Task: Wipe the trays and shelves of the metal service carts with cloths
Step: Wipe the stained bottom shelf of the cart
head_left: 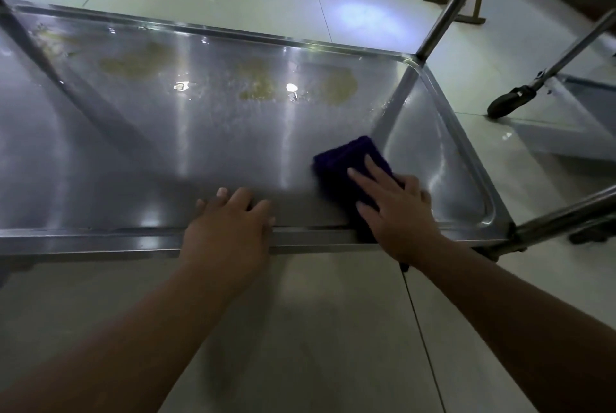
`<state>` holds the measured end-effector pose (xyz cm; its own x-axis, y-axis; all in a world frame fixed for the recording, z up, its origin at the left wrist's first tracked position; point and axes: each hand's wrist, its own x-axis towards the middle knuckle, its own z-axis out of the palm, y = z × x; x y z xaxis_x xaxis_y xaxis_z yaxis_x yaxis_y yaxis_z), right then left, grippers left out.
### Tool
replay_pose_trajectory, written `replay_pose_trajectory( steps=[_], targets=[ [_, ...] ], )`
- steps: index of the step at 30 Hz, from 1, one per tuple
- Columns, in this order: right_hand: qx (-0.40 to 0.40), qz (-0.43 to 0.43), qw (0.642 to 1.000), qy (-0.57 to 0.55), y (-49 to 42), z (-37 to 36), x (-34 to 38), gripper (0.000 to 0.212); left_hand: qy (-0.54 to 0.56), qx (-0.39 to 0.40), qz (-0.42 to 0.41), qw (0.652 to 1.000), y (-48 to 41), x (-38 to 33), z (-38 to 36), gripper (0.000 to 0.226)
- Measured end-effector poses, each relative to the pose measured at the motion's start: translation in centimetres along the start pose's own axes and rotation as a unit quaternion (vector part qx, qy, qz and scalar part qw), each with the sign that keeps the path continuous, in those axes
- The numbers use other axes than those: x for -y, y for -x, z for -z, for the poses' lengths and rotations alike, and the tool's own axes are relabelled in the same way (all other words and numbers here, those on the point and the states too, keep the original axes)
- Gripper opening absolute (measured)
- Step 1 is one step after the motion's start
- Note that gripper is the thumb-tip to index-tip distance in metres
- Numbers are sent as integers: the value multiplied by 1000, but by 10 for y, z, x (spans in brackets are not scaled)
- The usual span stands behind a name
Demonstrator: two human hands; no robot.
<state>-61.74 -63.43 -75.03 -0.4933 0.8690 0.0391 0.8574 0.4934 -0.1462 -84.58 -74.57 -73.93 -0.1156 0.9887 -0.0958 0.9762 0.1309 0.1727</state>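
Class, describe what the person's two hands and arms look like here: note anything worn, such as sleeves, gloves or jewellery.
The left hand and right hand are bare: no gloves, rings, watch or bracelets show. No sleeve is in view up to the frame's edge. The visible fingernails look short and unpainted.

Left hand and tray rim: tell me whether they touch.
Touching. The head view shows the left hand lying across the tray rim and resting on the metal just inside it, with no gap visible.
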Motion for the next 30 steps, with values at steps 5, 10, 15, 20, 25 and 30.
replay_pose_trajectory(
  steps=[5,10,15,20,25,30],
  targets=[
    [-6,-129,992,16,6,16,-64,51,-29,14,12,999,-2,-4,9,33],
    [-1,-237,971,20,1,10,-43,58,-69,-11,31,997,-10,-26,4,42],
    [6,-73,997,24,31,14,-50,54,-44,4,-73,996,-22,-33,-9,46],
    [-12,-260,963,71,10,30,-108,53,-24,32,-63,997,-31,-40,-5,49],
    [2,-303,953,21,-32,15,-88,56,-32,61,-53,996,-39,-48,3,56],
    [3,-80,997,7,-27,15,-94,54,-34,56,-52,997,-37,-45,5,62]
  ],
)
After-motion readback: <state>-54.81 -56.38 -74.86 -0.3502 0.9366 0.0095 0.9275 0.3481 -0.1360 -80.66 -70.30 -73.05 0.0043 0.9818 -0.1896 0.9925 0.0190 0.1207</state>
